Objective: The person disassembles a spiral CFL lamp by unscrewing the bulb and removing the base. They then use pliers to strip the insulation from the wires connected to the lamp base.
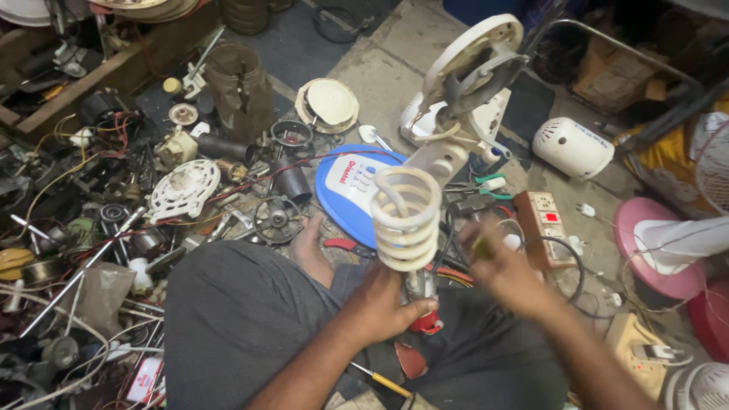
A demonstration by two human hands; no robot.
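Note:
My left hand [386, 302] grips the lower stem of an off-white fan stand [448, 144] just below its ribbed spiral collar [406, 216], holding it upright between my knees. The stand's round head bracket [477, 61] points away from me. My right hand [505, 269] is blurred to the right of the stem and pinches a small yellowish-green object, too blurred to identify. A red part [427, 323] sits at the stem's base under my left hand.
A blue round fan base [342, 201] lies behind the stand. Motor parts, wires and rods cover the floor at left. A wooden switch board [543, 224], a white motor housing [571, 148], a pink fan base [645, 235] and a yellow-handled screwdriver [383, 382] lie around.

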